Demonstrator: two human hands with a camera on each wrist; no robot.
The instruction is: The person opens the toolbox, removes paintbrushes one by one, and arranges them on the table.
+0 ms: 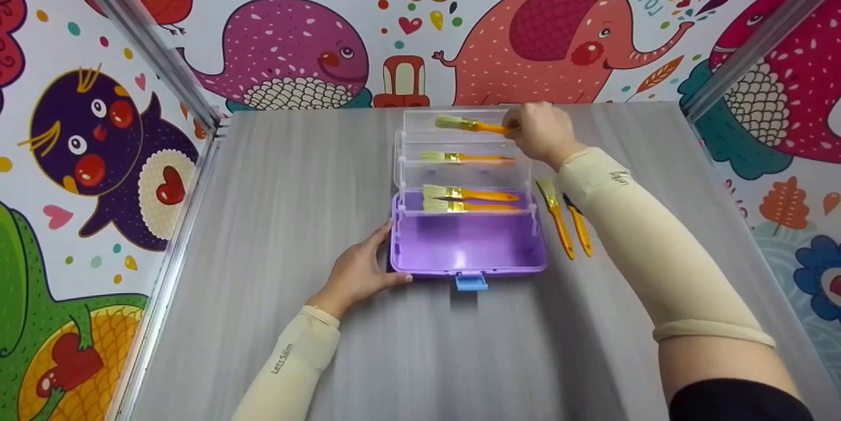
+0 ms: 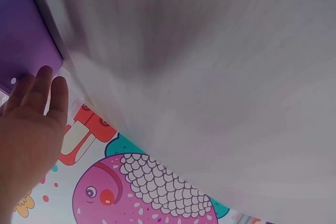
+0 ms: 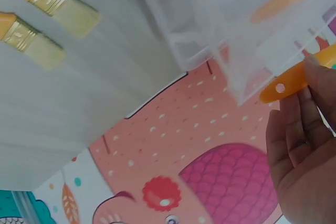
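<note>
A purple box point(image 1: 460, 249) with a blue latch point(image 1: 472, 282) stands with its clear tiered trays point(image 1: 465, 171) raised toward the back. My left hand point(image 1: 361, 273) rests against the box's left front corner, thumb along the front; in the left wrist view its fairly straight fingers touch the purple wall point(image 2: 26, 35). Over the top tray, my right hand point(image 1: 542, 131) pinches a paintbrush point(image 1: 470, 124) by its orange handle point(image 3: 294, 81), bristles pointing left. One paintbrush point(image 1: 453, 158) lies in the middle tray. Two more, an upper paintbrush point(image 1: 473, 194) and a lower paintbrush point(image 1: 470, 207), lie in the lowest tray.
Right of the box, a paintbrush point(image 1: 557, 221) and another paintbrush point(image 1: 579, 230), partly behind the right forearm, lie on the grey table point(image 1: 289, 198). A cartoon-printed wall point(image 1: 407, 27) stands behind, with metal posts point(image 1: 148, 33) at the corners.
</note>
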